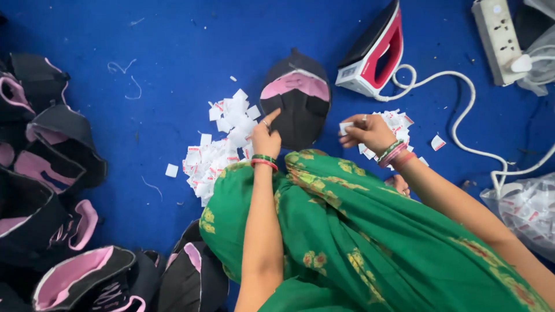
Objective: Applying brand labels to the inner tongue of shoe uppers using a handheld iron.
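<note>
Labelling step in hand, by the look of it: one piece laid flat, one label picked up.

- Left hand (267, 134): index finger stretched out, tip pressing the near edge of the black, rounded fabric piece with a pink band (296, 101); the other fingers are curled in and hold nothing that shows. The piece lies flat on the blue felt-like floor covering (173, 46), straight ahead of the person's knees, between the two label heaps.
- Right hand (370, 130): fingers pinched narrow on a single small white paper label (346, 126), held just above the floor, close beside the black piece's right edge.
- Left of the piece: loose heap of small white rectangular labels with red print (222, 144), thin and flat, some scattered apart. A smaller heap of the same labels (396, 121) sits behind the right hand.
- Judgement: the next move calls for bringing the pinched label over the piece and setting it square while the left finger keeps the cloth from sliding.
- Surroundings: red, white and black electric iron (373, 55) lying beyond the piece, its white cord (462, 115) looping right; stack of black and pink fabric pieces (52, 173) along the left; green patterned cloth (358, 231) over the lap.
</note>
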